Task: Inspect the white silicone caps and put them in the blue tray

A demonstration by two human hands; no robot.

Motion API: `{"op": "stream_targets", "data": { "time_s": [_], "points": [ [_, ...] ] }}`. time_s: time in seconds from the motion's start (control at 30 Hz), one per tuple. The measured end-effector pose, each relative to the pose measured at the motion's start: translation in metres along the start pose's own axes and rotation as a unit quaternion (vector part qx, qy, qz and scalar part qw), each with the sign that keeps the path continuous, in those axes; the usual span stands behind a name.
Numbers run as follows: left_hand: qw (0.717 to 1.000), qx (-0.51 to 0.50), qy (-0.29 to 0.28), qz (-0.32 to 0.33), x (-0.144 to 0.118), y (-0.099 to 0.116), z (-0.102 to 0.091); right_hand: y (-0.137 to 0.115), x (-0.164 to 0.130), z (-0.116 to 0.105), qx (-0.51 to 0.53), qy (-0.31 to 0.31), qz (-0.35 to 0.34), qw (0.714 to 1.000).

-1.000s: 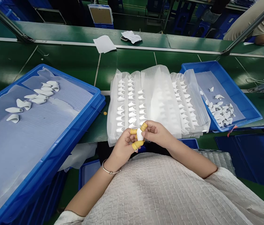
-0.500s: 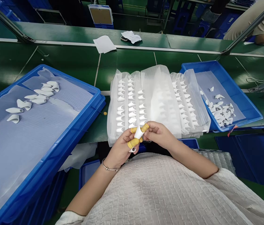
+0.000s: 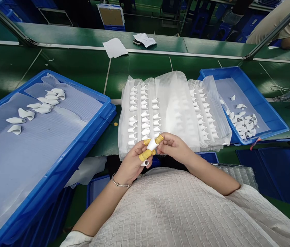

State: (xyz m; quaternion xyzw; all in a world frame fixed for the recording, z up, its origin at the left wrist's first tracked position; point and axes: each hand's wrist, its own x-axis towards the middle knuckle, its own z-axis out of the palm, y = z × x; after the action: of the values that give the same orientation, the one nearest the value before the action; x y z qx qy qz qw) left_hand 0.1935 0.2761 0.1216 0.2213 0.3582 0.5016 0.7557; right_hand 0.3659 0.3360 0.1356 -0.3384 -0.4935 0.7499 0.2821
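White bit [image 3: 152,144] is pinched by my left hand [image 3: 133,161] and right hand [image 3: 172,145], bench [image 3: 111,139] edge close, slim gap between sheets [image 3: 179,91] and left tray [image 3: 109,102].

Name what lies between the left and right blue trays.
In the head view: translucent sheeting with rows of white pieces, plus a small yellow item on the bench.

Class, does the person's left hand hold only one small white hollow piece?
No, the left hand pinches one white piece while a second white piece is tucked below its yellow-covered thumb.
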Motion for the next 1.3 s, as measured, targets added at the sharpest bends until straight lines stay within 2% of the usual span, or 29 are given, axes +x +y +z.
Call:
{"op": "stream_targets", "data": {
  "time_s": [0.3, 0.43, 0.5, 0.67, 0.73, 0.87, 1.0, 1.1, 1.2, 1.3],
  "points": [
    [0.997, 0.067, 0.005, 0.038, 0.002, -0.002, -0.003, 0.003, 0.002, -0.001, -0.001, -0.009, -0.013, 1.0],
    [0.989, 0.137, 0.027, 0.057, 0.0, -0.002, -0.005, -0.001, 0.003, -0.005, -0.032, 0.029, -0.034, 0.998],
    [0.976, 0.204, 0.039, 0.072, -0.001, -0.002, -0.007, -0.003, 0.004, -0.007, -0.056, 0.038, -0.035, 0.997],
    [0.92, 0.371, 0.061, 0.115, -0.005, 0.0, -0.007, -0.004, 0.006, -0.012, -0.121, 0.003, -0.012, 0.993],
    [0.924, 0.358, 0.068, 0.113, -0.005, 0.001, -0.005, -0.003, 0.007, -0.013, -0.096, -0.002, -0.01, 0.995],
    [0.961, 0.253, 0.078, 0.076, -0.003, 0.001, -0.001, 0.0, 0.007, -0.015, -0.027, -0.016, -0.023, 0.999],
    [0.963, 0.247, 0.085, 0.073, -0.001, 0.0, -0.001, 0.006, 0.005, -0.016, -0.02, -0.028, -0.018, 0.999],
    [0.941, 0.299, 0.11, 0.116, -0.002, -0.001, -0.004, 0.008, 0.004, -0.017, -0.056, -0.035, -0.024, 0.998],
    [0.89, 0.395, 0.132, 0.188, -0.003, -0.003, -0.007, 0.007, 0.005, -0.016, -0.103, -0.024, -0.023, 0.994],
    [0.846, 0.462, 0.123, 0.236, -0.003, -0.003, -0.009, 0.005, 0.007, -0.014, -0.117, -0.01, -0.002, 0.993]
  ]
}}
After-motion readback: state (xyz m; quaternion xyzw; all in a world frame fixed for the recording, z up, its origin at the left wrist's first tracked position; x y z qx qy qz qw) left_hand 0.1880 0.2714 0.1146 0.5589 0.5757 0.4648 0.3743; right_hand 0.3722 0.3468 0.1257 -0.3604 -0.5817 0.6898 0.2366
